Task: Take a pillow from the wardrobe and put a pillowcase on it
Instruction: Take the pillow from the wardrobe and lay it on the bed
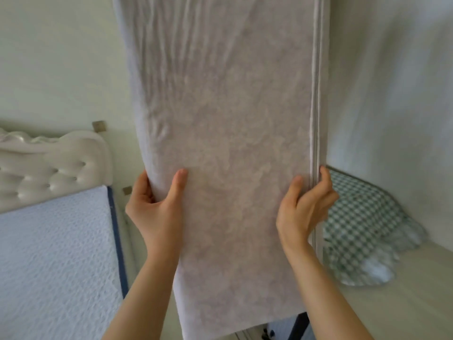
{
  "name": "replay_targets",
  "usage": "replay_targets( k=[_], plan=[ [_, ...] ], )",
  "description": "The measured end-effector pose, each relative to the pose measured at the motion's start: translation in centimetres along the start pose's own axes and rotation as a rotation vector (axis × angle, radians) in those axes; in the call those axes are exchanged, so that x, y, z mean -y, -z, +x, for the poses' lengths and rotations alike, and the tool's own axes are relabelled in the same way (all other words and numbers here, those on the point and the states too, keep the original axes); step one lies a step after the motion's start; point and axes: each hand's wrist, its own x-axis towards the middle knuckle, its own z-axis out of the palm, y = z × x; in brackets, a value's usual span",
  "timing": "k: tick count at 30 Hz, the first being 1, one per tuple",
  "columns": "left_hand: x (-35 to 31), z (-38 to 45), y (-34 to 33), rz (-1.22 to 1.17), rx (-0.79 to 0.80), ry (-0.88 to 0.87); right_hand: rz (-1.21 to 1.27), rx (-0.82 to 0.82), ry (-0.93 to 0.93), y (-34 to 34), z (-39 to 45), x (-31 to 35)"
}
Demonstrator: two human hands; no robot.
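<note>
A long pale grey-pink pillow (228, 133) hangs upright in the middle of the head view, running from the top edge down to near the bottom. My left hand (157, 207) grips its left edge, thumb on the front and fingers behind. My right hand (304, 207) pinches its right edge along the piped seam, thumb in front and fingers curled round the back. A green-and-white checked cloth (362, 229), possibly the pillowcase, lies crumpled on a pale surface at the right.
A white tufted headboard (51, 168) and a light blue textured mattress (54, 261) with a dark blue border fill the lower left. Pale walls stand behind. The light surface (404, 303) under the checked cloth spans the lower right.
</note>
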Motion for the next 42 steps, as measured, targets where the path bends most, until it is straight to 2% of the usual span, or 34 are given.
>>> replay_targets(
  k=[5,12,19,26,30,33,37,42],
  plan=[
    [0.7,3.4,5.2,0.094,-0.132,-0.049,0.133,0.161,-0.024,-4.3,-4.9,2.5],
    [0.3,8.4,10.3,0.235,-0.174,-0.185,0.399,0.442,-0.04,-10.5,-11.8,4.2],
    [1.2,12.8,14.4,0.306,-0.298,-0.28,0.58,0.617,-0.12,-15.7,-16.3,8.1],
    [4.8,16.6,18.6,0.306,-0.435,-0.222,0.484,0.772,-0.128,-21.8,-19.6,10.8],
    [6.9,18.8,20.7,0.306,-0.483,-0.185,0.447,0.961,-0.099,-25.4,-21.5,11.3],
    [9.1,21.1,22.2,0.352,-0.478,-0.201,0.453,1.074,0.035,-27.8,-22.3,12.4],
    [13.0,23.8,23.8,0.464,-0.397,-0.165,0.528,1.096,0.431,-30.0,-22.2,16.6],
    [17.4,26.3,25.5,0.866,-0.21,-0.252,0.463,1.083,0.935,-33.6,-22.7,20.2]
  ],
)
